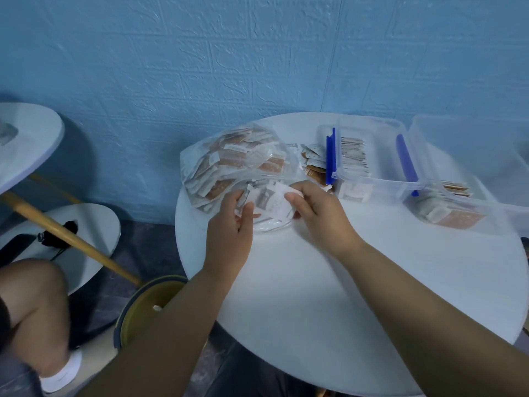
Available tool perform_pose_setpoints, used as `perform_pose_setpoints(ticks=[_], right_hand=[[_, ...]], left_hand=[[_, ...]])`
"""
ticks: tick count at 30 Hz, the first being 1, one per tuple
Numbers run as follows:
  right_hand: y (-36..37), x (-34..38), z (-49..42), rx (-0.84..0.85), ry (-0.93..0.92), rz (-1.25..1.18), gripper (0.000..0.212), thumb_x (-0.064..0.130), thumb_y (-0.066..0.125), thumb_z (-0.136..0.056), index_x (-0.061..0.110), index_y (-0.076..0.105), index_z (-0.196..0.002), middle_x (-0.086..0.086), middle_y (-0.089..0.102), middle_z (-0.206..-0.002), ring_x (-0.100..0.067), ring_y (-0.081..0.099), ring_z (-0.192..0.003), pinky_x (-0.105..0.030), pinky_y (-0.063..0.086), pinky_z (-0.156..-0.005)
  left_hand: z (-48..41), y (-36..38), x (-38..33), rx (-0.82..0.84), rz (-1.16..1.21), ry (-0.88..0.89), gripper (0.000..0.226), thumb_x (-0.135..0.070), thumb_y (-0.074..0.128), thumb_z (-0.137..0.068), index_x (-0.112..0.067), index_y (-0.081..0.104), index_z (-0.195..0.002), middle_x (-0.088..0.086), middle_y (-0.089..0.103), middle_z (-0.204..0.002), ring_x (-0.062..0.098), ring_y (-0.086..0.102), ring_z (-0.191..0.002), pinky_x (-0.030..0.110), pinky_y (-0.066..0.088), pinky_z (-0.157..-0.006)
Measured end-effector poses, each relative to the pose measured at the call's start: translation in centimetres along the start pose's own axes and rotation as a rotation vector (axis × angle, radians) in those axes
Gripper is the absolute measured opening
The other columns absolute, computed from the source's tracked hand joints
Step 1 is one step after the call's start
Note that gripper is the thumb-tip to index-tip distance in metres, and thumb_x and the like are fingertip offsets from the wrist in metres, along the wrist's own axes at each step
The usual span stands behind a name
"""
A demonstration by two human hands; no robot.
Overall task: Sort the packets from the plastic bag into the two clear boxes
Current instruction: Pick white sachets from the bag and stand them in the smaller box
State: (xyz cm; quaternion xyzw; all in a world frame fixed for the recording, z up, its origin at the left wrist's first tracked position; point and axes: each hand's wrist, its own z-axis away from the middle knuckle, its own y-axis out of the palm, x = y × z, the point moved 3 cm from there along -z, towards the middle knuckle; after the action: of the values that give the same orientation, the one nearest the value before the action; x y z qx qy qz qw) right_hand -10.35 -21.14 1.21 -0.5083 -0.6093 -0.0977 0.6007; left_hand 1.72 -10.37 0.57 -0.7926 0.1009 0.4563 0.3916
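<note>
Packets pinched between left hand and right hand, fingers curled, over plastic bag.

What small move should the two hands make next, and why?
Probably draw the white packets out of the plastic bag and carry them right toward the nearer clear box. The left hand and right hand both grip them at the bag's mouth, so they seem ready to come out.

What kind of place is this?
Likely a plain indoor room, maybe a home or small cafe: a round white table, a blue brick-patterned wall, and a yellow bin on the floor.
</note>
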Motion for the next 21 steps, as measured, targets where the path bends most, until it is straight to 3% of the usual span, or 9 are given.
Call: perform_pose_setpoints(ticks=[3,6,7,9,12,16,19,21], right_hand=[[-1.9,0.0,1.3,-0.065,0.015,-0.092,0.013,0.019,0.051,-0.094,0.028,0.053,-0.084,0.002,0.061,-0.072,-0.006,0.055,-0.06,-0.014,0.044,-0.063],[-4.1,-0.8,3.0,-0.112,0.03,-0.043,0.011,0.019,0.051,-0.094,0.028,0.055,-0.087,0.003,0.062,-0.074,-0.008,0.057,-0.062,-0.017,0.046,-0.063],[-4.7,-1.0,3.6,-0.13,0.032,-0.028,0.01,0.019,0.052,-0.093,0.026,0.056,-0.088,0.004,0.062,-0.074,-0.008,0.057,-0.061,-0.017,0.046,-0.062],[-5.8,-1.7,4.8,-0.17,0.052,-0.033,0.012,0.016,0.053,-0.093,0.025,0.058,-0.087,0.005,0.061,-0.074,-0.007,0.056,-0.06,-0.013,0.045,-0.061],[-7.3,-2.7,6.5,-0.223,0.109,-0.058,0.017,0.013,0.056,-0.091,0.03,0.057,-0.089,0.009,0.062,-0.075,-0.005,0.055,-0.063,-0.014,0.045,-0.064],[-7.4,-4.0,8.2,-0.21,0.2,-0.244,0.031,0.005,0.052,-0.091,0.032,0.051,-0.104,0.008,0.065,-0.105,0.002,0.059,-0.082,-0.011,0.046,-0.074],[-6.7,-4.6,8.8,-0.177,0.192,-0.314,0.031,0.013,0.053,-0.088,0.037,0.051,-0.109,0.007,0.062,-0.114,-0.005,0.059,-0.101,-0.021,0.046,-0.089],[-6.5,-4.7,9.0,-0.128,0.167,-0.257,0.036,0.011,0.052,-0.088,0.036,0.05,-0.113,0.007,0.063,-0.114,-0.01,0.059,-0.103,-0.027,0.045,-0.093]], left_hand=[[1.0,1.5,-1.6,0.072,0.247,-0.078,0.028,-0.02,0.042,-0.097,-0.016,0.05,-0.123,0.003,0.063,-0.116,0.012,0.066,-0.092,0.005,0.046,-0.072],[2.1,3.8,-3.3,0.162,0.472,-0.106,0.022,-0.016,0.04,-0.098,-0.028,0.055,-0.109,-0.003,0.063,-0.106,0.011,0.068,-0.085,0.036,0.056,-0.081],[2.3,4.7,-3.8,0.2,0.498,-0.1,0.022,-0.017,0.041,-0.098,-0.033,0.054,-0.104,-0.006,0.064,-0.103,0.011,0.067,-0.086,0.04,0.055,-0.082],[2.9,6.4,-4.7,0.287,0.486,-0.062,0.015,-0.025,0.051,-0.093,-0.038,0.052,-0.1,-0.01,0.064,-0.099,0.011,0.064,-0.089,0.04,0.055,-0.081],[3.8,8.6,-5.6,0.387,0.373,-0.007,0.029,-0.024,0.062,-0.085,-0.036,0.047,-0.107,-0.008,0.064,-0.099,0.015,0.061,-0.09,0.027,0.051,-0.081],[4.9,9.9,-5.9,0.386,0.106,0.162,0.033,-0.018,0.058,-0.088,-0.02,0.047,-0.119,0.001,0.06,-0.106,0.02,0.056,-0.095,0.023,0.04,-0.076],[5.0,10.1,-5.9,0.378,-0.023,0.245,0.036,-0.017,0.056,-0.089,-0.012,0.047,-0.124,0.008,0.057,-0.109,0.023,0.052,-0.1,0.021,0.035,-0.077],[5.1,10.0,-6.0,0.37,-0.053,0.274,0.039,-0.015,0.058,-0.088,-0.01,0.047,-0.124,0.007,0.055,-0.113,0.023,0.049,-0.105,0.023,0.035,-0.083]])
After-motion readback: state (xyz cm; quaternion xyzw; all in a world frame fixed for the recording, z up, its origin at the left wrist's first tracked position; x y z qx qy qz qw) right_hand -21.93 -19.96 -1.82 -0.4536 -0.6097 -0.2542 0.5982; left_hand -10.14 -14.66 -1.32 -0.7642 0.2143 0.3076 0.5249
